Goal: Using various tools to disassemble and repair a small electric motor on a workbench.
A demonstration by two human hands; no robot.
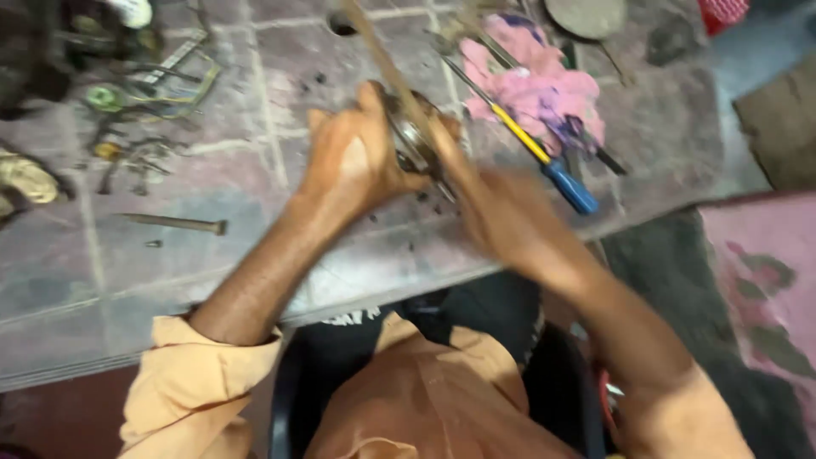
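Note:
My left hand (353, 157) grips a round, dark metal part (414, 136) held over the stone slab floor (255, 93). My right hand (501, 208), blurred by motion, presses against the same part from the right side. A long thin tan rod (378, 51) rises from the part toward the upper left. Which hand holds the rod is unclear. Both sleeves are orange and rolled up.
A screwdriver with a yellow shaft and blue handle (552, 166) lies on a pink rag (535, 85) to the right. A metal punch (174, 223) lies at left. Small parts and wire clutter (136, 102) sit at upper left. A round grey disc (586, 15) is at top right.

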